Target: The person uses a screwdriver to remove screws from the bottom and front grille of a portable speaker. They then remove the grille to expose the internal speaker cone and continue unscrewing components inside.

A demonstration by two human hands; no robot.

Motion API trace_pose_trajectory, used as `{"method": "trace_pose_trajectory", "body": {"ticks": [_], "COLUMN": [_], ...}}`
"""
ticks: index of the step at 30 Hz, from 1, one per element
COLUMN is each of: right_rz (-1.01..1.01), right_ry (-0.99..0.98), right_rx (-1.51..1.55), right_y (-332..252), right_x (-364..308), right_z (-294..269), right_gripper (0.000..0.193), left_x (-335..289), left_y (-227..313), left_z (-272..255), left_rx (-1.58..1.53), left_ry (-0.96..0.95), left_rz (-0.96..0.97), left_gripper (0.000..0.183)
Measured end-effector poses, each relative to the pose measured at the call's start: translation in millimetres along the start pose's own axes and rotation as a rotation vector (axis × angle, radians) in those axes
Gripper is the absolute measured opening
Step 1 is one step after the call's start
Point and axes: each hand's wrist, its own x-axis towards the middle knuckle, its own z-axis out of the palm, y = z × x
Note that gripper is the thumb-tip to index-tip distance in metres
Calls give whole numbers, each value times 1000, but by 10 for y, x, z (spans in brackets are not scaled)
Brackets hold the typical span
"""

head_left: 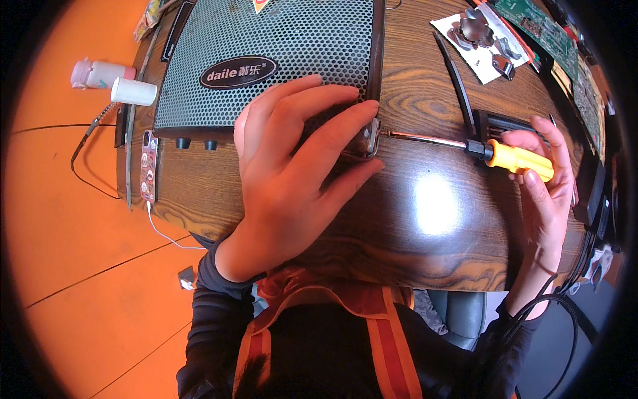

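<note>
Grille-front speaker [312, 40] at top centre, on dark wood-grain table [319, 247], perforated face toward camera. Dark trim along near edge, two black stubby fittings [210, 144] below it; can't tell feet from knobs.

Left hand [286, 176] over near right corner of speaker: fingers spread and bent across grille, thumb well apart below, straddling shiny corner guard [369, 143]. Looks like bracing; can't tell clamping from light resting.

Right hand [548, 176] holding yellow-handled screwdriver [522, 161], thumb and fingers closed around rear of handle. Shank roughly level, pointing left, tip at speaker's right side by corner guard. Can't tell seated from just touching.

Handling, judging by looks: screwdriver light, stiff, probably hard plastic with fair grip from fluted handle. Take hold at yellow part, keep clear of slim shank, push in line with shaft. Tip liable to skate off on glossy guard; left thumb and index close to it, so keep side load low.

Speaker likely heavy and boxy, rigid at trim, grille more prone to denting. Hold by corners or edges, not by pressing mid-grille. Glossy tabletop may let it slide; brace opposite screwdriver push.

Right of speaker: black bar-shaped tool [454, 76], white sheet with loose small parts [480, 63], green circuit boards [541, 33]. Look fragile; keep elbow clear.
</note>
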Motion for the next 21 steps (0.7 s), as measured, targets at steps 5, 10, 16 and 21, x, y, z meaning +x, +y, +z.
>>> {"method": "trace_pose_trajectory", "body": {"ticks": [5,10,16,21], "right_rz": [68,-13,-72,-235], "right_ry": [27,26,187,480], "right_rx": [-2,17,74,196], "right_y": [-39,-41,-106,-213], "right_x": [6,20,-3,-6], "right_z": [-43,-42,-100,-275], "right_gripper": [54,51,45,35], "left_x": [4,44,141,225], "left_y": [143,219,341,426], "left_z": [49,170,204,165], "left_rx": [113,277,360,465], "left_ry": [37,81,32,-176], "left_rz": [-12,83,62,28], "left_gripper": [43,29,19,16]}}
